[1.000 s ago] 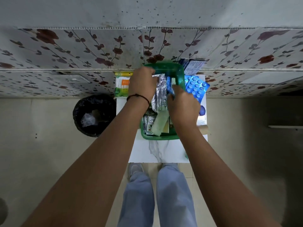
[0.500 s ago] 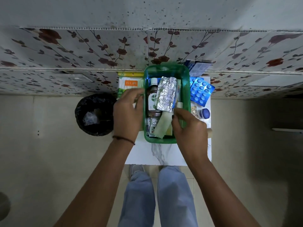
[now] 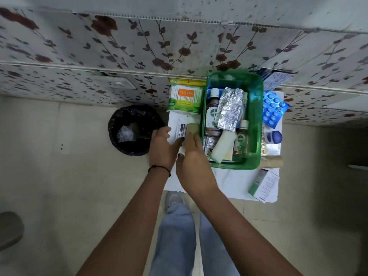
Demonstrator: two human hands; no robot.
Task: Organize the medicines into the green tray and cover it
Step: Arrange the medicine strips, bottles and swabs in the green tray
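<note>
The green tray point(image 3: 256, 124) stands on a small white table point(image 3: 229, 182). Inside it lie a brown antiseptic bottle point(image 3: 211, 116), a crumpled silver foil strip point(image 3: 230, 108), a small bottle point(image 3: 243, 137) and a white packet point(image 3: 222, 146). Left of the tray lies a white ointment box point(image 3: 180, 129) beside a beige roll point(image 3: 192, 128). My right hand point(image 3: 192, 158) closes over the near end of that box, thumb underneath. My left hand point(image 3: 161, 148) is beside it with fingers spread, touching the box's left edge.
A cotton-bud pack point(image 3: 185, 100) sits behind the ointment box. Right of the tray are a blue blister pack point(image 3: 273, 110), a blue jar point(image 3: 275, 136), a cardboard tube point(image 3: 272, 162) and a white-green carton point(image 3: 263, 184). A black bin point(image 3: 135, 130) stands on the floor to the left.
Both hands left the tray and moved left. The silver foil strip now lies in the tray, and my right hand has come down on the white ointment box.
</note>
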